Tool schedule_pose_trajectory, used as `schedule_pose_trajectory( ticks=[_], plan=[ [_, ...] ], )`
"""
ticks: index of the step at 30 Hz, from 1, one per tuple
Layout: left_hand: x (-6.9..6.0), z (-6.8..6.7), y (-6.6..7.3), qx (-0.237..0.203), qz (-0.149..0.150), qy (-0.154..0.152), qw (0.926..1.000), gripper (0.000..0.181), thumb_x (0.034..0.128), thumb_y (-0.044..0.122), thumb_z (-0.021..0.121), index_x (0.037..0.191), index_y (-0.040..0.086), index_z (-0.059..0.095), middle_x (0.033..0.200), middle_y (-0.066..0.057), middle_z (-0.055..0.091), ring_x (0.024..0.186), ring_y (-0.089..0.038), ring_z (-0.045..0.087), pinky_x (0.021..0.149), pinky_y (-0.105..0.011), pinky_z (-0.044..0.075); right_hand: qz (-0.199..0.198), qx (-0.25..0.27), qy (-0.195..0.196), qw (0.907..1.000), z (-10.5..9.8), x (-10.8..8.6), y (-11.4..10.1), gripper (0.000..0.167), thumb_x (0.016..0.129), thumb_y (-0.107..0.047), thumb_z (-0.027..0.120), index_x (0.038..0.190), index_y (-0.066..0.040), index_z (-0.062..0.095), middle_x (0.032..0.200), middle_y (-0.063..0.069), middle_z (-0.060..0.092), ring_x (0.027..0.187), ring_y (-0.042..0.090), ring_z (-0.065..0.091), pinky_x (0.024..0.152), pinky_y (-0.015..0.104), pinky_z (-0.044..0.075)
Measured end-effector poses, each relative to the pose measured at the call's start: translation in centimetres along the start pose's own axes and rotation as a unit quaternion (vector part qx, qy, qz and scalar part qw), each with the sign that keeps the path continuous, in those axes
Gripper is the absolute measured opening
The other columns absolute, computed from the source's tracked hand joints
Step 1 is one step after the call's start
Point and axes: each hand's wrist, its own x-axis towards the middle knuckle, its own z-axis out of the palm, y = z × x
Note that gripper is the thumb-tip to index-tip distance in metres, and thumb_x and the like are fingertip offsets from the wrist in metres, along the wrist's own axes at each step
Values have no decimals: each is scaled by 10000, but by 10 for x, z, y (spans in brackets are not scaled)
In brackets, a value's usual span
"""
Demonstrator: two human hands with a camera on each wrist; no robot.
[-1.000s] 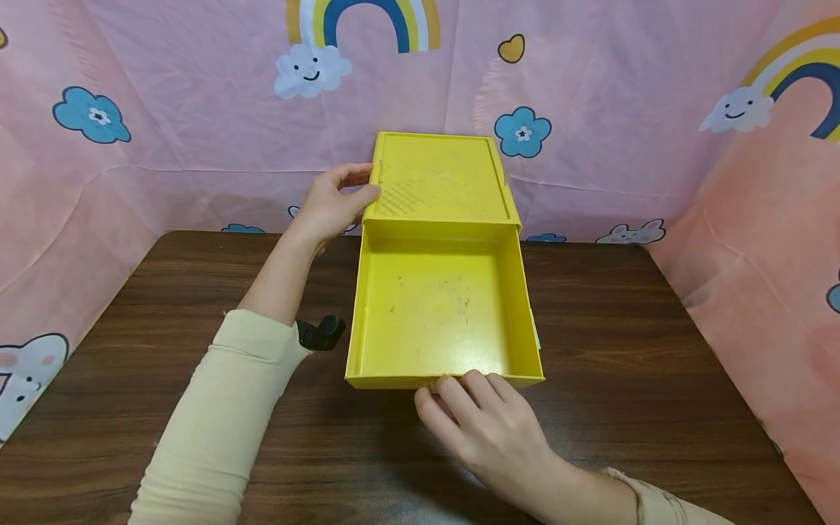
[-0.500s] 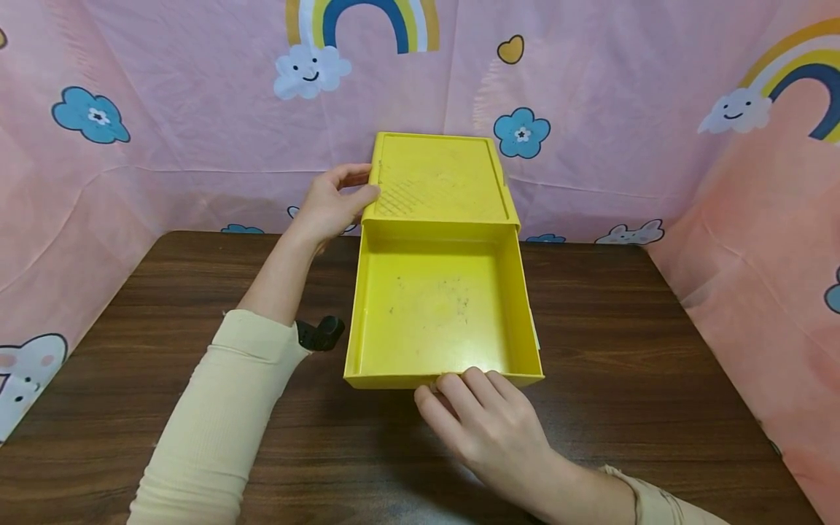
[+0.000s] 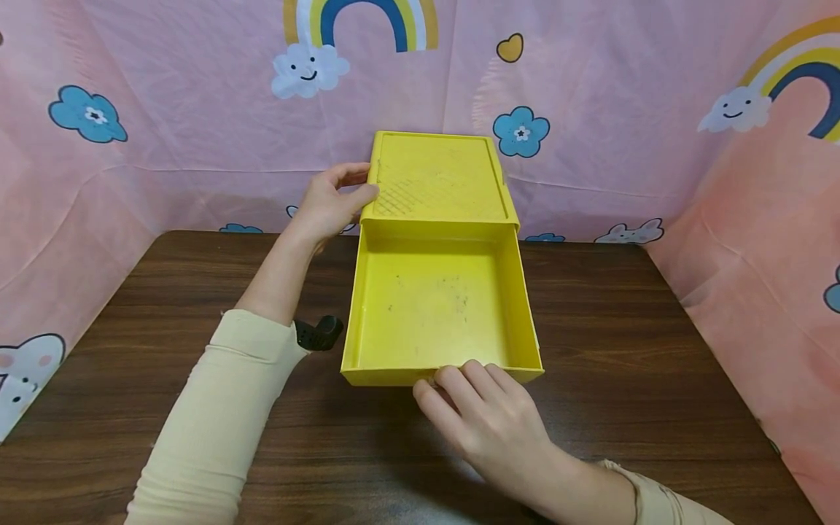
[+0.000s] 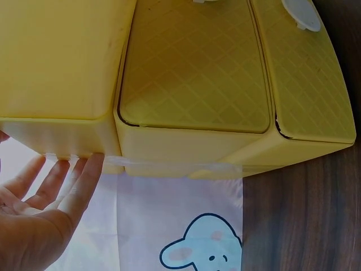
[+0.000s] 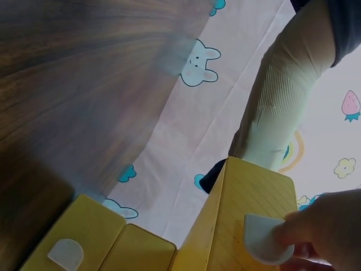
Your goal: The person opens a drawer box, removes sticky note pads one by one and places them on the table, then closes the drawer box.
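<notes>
In the head view a yellow drawer unit (image 3: 436, 175) stands at the back of the table, its top drawer (image 3: 433, 313) pulled out toward the front. Only dark specks mark the drawer's floor. My left hand (image 3: 328, 204) braces the unit's left side, thumb on the top edge; the left wrist view shows this hand (image 4: 42, 217) with nearly straight fingers touching the side. My right hand (image 3: 495, 426) is at the middle of the drawer's front. Seen from the right wrist, that hand (image 5: 330, 231) pinches the drawer's white handle (image 5: 262, 240).
The dark wooden table (image 3: 623, 350) extends on both sides of the unit. A pink patterned cloth (image 3: 590, 80) hangs behind it and along the sides. Lower drawer fronts (image 4: 194, 68) are closed, and one white handle (image 5: 66, 254) shows below.
The drawer's front edge and my right hand have shifted very slightly up in the head view. My left hand stays at the unit's side.
</notes>
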Motion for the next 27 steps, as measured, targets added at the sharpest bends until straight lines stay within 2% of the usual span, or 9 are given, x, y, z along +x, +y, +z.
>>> schedule_pose_trajectory(
  ticks=[9, 19, 27],
  plan=[
    [1, 0, -1, 31, 43, -24, 10000, 509, 905, 263, 569, 1382, 167, 421, 1369, -41, 433, 1126, -190, 510, 847, -324, 517, 71, 51, 51, 9999, 2, 4, 4, 275, 908, 43, 417, 792, -100, 622, 714, 6, 529, 563, 137, 409, 477, 162, 307],
    [1, -1, 1, -17, 22, -9, 10000, 504, 899, 259, 577, 1372, 155, 438, 1350, -50, 456, 1042, -191, 552, 776, -257, 519, 176, 200, -3, 9996, 4, 6, 8, 281, 925, 39, 408, 797, -91, 621, 719, 14, 523, 564, 139, 393, 481, 162, 293],
    [1, -1, 1, -37, -20, -25, 10000, 497, 900, 261, 578, 1368, 162, 442, 1351, -43, 453, 1039, -184, 552, 771, -251, 518, 253, 244, -4, 9994, 7, 9, 12, 283, 919, 46, 409, 794, -91, 622, 725, 18, 526, 570, 145, 399, 479, 164, 301]
  ],
)
